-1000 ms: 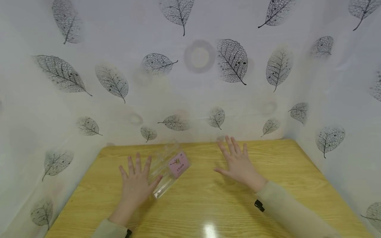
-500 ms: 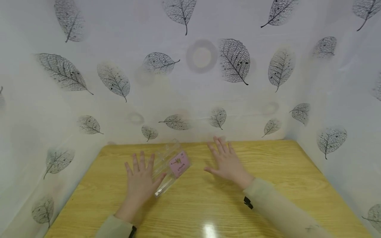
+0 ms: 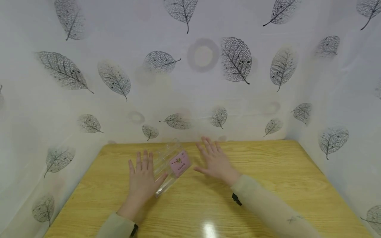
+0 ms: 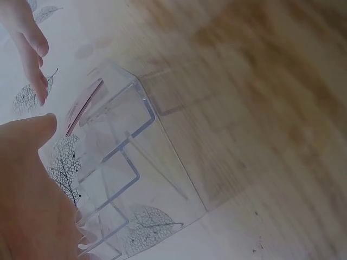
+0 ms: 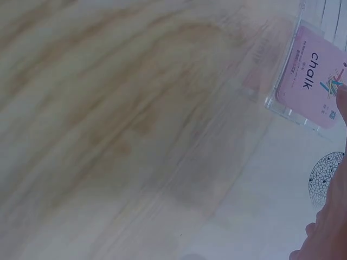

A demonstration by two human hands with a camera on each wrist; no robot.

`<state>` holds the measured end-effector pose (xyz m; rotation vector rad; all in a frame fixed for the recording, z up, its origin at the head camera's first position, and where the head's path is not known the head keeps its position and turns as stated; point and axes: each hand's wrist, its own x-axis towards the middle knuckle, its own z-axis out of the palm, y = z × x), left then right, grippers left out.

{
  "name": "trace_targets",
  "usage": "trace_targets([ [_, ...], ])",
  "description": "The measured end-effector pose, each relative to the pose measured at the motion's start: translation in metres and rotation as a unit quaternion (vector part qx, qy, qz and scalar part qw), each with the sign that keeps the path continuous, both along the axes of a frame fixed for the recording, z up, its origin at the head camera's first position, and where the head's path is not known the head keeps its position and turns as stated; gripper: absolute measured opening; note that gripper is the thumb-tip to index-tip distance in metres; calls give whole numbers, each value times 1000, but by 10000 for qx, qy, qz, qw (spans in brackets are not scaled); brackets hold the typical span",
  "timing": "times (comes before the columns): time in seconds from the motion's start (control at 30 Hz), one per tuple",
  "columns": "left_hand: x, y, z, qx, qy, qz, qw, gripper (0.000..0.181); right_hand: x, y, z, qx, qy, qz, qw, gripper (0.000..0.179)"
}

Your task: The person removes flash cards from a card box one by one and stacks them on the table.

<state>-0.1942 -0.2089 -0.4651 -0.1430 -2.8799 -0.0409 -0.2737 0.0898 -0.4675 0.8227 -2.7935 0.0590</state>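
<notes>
A clear plastic stand with stepped compartments point(image 4: 135, 125) lies at a slant on the table, left of centre. Its front holds a pink card point(image 3: 180, 163) marked "chalk", which also shows at the upper right of the right wrist view. My left hand point(image 3: 141, 183) is spread at the stand's left side, thumb over or beside its near end; I cannot tell whether it touches. To the right of the card is my right hand point(image 3: 217, 165), fingers spread and holding nothing. In the right wrist view, only part of that hand point(image 5: 331, 216) shows at the right edge.
The wooden table point(image 3: 268, 165) has its back edge against a white cloth point(image 3: 202, 92) printed with dark leaves. The cloth also rises along the left and right sides. A light reflection shines near the table's front.
My right hand has moved left, closer to the pink card. My left hand has shifted slightly right beside the stand. The stand has stayed in place.
</notes>
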Motion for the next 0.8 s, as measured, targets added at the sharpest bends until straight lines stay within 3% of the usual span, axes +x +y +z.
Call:
trace_targets([
  [0.43,-1,-1,-1,-313,100,-79,9994,108,-5,-22,-5,-9,-286,146,9995,106],
  [0.8,2,0,2,-462,9,-260,9986,105,-7,-33,-5,158,3,371,9992,107],
])
